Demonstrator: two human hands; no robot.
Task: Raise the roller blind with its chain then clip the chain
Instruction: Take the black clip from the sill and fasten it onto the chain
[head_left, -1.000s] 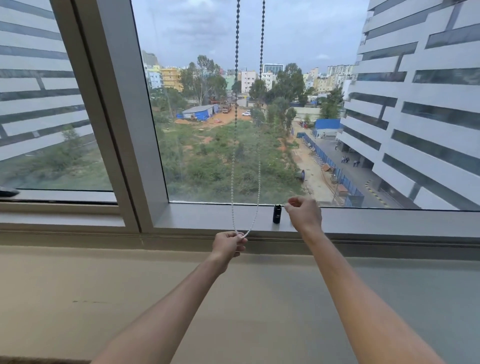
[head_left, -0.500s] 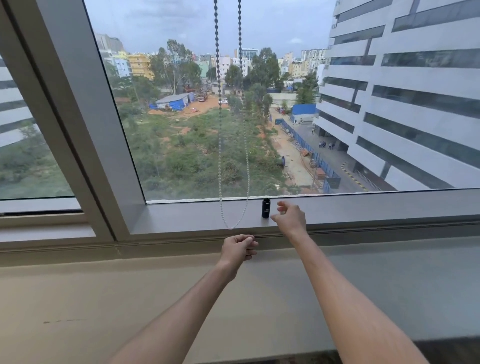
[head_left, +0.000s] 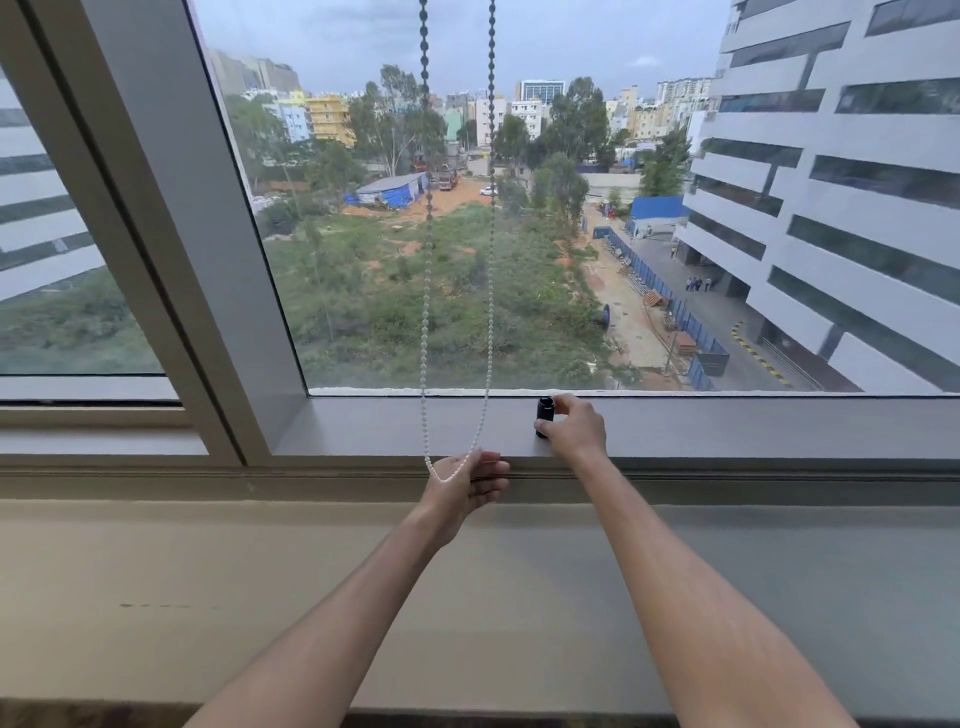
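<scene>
Across the whole pane no blind fabric shows, so the raising step is judged complete; clipping remains. The window sill (head_left: 727, 431) runs below the glass, and the chain (head_left: 425, 312) hangs as a two-strand bead loop down the middle of the pane, its bottom bend reaching the sill's near edge. The left hand (head_left: 467, 486) sits at that near edge, fingers loosely curled and part-open, the loop's lowest beads held against thumb and fingers. The right hand (head_left: 574, 428) rests further back on the sill, near the glass edge, fingers curled round the small black clip (head_left: 543, 410), which stands upright. Chain and clip are near but apart; the loop is not yet engaged.
</scene>
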